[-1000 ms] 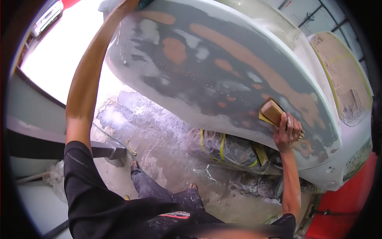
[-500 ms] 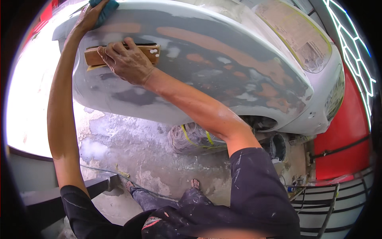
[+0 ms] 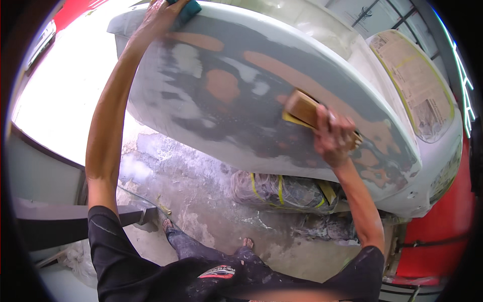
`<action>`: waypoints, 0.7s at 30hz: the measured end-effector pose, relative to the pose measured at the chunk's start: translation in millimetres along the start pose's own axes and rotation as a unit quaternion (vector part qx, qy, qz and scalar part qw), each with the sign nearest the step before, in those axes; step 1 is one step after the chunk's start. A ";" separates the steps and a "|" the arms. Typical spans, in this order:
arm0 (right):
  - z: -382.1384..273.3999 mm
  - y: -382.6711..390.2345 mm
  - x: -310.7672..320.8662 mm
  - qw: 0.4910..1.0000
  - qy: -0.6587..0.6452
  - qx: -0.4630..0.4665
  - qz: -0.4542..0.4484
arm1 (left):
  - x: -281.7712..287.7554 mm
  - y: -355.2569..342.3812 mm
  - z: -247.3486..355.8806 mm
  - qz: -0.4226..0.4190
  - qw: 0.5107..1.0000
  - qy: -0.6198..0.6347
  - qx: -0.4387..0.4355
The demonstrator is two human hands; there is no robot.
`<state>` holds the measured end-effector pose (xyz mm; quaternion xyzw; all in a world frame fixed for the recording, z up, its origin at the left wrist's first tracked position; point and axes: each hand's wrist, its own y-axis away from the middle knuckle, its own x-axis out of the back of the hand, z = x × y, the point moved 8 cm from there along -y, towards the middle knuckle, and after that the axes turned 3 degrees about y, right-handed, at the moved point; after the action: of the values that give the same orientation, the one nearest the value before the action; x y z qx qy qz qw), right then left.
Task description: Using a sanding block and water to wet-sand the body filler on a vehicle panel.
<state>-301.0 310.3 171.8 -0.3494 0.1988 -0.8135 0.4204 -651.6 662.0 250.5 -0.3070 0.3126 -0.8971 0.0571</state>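
My right hand (image 3: 333, 133) is closed round a long wooden sanding block (image 3: 303, 107), slightly blurred by motion. The block lies tilted on the right part of a curved grey car body panel (image 3: 241, 128), with a yellowish sheet edge showing beneath it. Patches of grey, white and tan mottle the panel's surface. At the panel's far left edge, my left hand (image 3: 160, 17) presses down with a teal sponge or folded cloth (image 3: 189, 10) under its fingers. The top of that hand is cut off by the picture's edge.
Below the panel is a wheel wrapped in clear plastic with yellow tape (image 3: 297, 194). Newspaper edged with yellow tape (image 3: 412, 85) covers part of the car at right. A dark metal beam (image 3: 80, 224) juts in at lower left, near a thin hose on the stained floor (image 3: 201, 201).
My right hand has slid the sanding block from the panel's left part toward its right part. My left hand stays at the far edge with the teal thing. The whole view has shifted.
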 end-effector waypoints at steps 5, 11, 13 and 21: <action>-209.9 -244.1 -40.9 0.995 -0.012 0.054 0.080 | -18.3 -42.4 -57.0 -0.095 0.935 -0.099 -0.327; -260.4 -326.0 -58.4 0.972 -0.191 0.050 0.124 | -22.3 -73.3 -65.1 -0.024 0.996 -0.028 -0.086; -239.2 -273.4 -55.8 0.977 -0.181 0.025 0.110 | -10.5 -66.0 -87.3 -0.106 0.988 0.108 -0.040; 70.8 110.1 10.9 1.000 0.000 -0.020 -0.007 | 85.6 -21.9 -166.9 0.168 0.974 0.139 0.062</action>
<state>-193.3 236.8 156.1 -0.3590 0.2124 -0.8124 0.4074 -816.4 742.1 204.8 -0.1188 0.3086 -0.9261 0.1816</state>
